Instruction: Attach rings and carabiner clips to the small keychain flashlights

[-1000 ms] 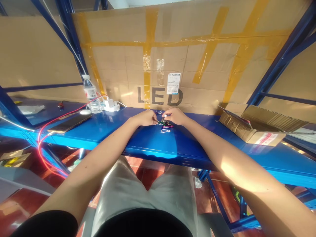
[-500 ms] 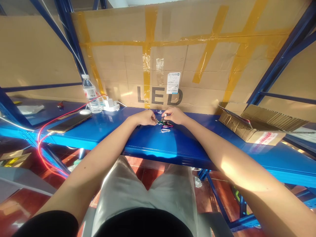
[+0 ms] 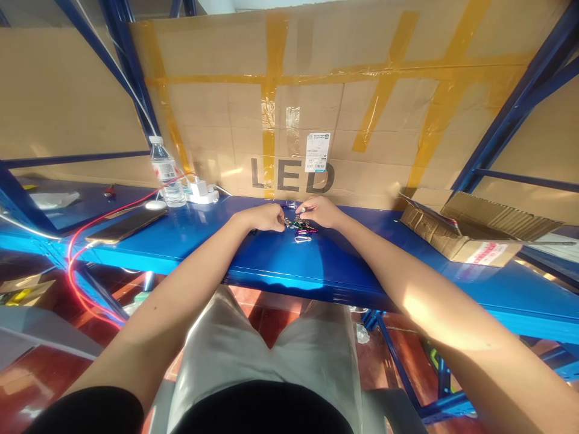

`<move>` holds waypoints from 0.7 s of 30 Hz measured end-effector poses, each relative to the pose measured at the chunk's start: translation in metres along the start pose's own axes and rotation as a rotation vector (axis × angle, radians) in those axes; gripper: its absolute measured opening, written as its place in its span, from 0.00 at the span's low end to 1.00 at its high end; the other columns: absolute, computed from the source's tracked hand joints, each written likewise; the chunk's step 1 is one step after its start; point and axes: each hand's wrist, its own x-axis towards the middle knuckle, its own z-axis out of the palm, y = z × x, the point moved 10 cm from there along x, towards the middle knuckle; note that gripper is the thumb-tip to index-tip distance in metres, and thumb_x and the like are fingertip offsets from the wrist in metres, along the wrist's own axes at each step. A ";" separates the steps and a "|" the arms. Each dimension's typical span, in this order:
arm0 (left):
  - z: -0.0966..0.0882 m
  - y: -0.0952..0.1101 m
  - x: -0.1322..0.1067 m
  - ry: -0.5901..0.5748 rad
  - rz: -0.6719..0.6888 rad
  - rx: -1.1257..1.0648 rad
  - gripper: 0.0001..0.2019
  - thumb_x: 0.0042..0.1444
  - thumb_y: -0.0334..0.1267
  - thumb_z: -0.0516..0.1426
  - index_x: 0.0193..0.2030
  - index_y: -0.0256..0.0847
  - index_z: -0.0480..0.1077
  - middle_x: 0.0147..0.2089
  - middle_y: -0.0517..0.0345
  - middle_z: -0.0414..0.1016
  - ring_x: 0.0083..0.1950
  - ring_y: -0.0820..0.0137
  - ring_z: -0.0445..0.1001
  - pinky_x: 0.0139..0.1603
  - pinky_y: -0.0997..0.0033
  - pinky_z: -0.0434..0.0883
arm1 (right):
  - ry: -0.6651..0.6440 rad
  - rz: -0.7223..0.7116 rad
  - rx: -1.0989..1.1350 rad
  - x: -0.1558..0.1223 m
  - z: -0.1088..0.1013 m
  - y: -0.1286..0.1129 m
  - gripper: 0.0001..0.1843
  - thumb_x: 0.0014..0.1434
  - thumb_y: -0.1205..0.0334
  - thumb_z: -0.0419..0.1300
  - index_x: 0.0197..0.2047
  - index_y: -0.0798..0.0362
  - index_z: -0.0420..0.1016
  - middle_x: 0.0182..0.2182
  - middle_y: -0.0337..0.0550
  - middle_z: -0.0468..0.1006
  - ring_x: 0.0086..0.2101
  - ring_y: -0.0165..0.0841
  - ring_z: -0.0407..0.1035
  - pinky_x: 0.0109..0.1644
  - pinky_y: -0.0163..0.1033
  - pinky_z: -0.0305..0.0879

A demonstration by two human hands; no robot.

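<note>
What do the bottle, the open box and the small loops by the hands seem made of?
Bottle: likely clear plastic, glossy and see-through. Open box: matte brown cardboard, ridges showing on its flap. Small loops: probably metal, glossy and partly coloured, by their bright glints; coated plastic is possible.

Large cardboard panel (image 3: pixel 203 126): black letters "LED" (image 3: pixel 281 176). White label (image 3: pixel 318 152) partly over D: print unreadable.

Free room: the near middle of the table (image 3: pixel 289 260). Obstacles: the cardboard wall (image 3: pixel 217 126), upright behind; the bottle (image 3: pixel 169 175), phone (image 3: pixel 124 227) and red cable (image 3: pixel 70 262) at left; the open box (image 3: pixel 456 245) at right.
</note>
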 end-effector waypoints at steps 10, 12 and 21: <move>-0.003 -0.001 0.002 0.009 0.034 -0.025 0.07 0.49 0.39 0.64 0.35 0.41 0.80 0.36 0.55 0.83 0.38 0.65 0.77 0.41 0.69 0.68 | 0.000 -0.027 -0.017 0.003 0.000 0.002 0.09 0.52 0.69 0.68 0.37 0.54 0.86 0.38 0.45 0.86 0.39 0.38 0.78 0.49 0.43 0.73; -0.003 -0.003 0.003 0.005 0.036 -0.035 0.07 0.48 0.37 0.64 0.35 0.41 0.79 0.36 0.56 0.82 0.38 0.65 0.77 0.41 0.69 0.68 | -0.001 -0.031 -0.019 0.003 0.001 0.002 0.09 0.51 0.68 0.68 0.38 0.54 0.86 0.38 0.45 0.86 0.39 0.38 0.78 0.49 0.44 0.74; -0.004 -0.007 0.003 0.022 0.003 -0.048 0.07 0.47 0.36 0.65 0.34 0.40 0.76 0.36 0.55 0.82 0.39 0.64 0.77 0.39 0.69 0.68 | -0.001 -0.015 -0.027 0.003 0.001 0.001 0.09 0.52 0.70 0.66 0.37 0.54 0.86 0.38 0.45 0.86 0.39 0.37 0.78 0.49 0.43 0.73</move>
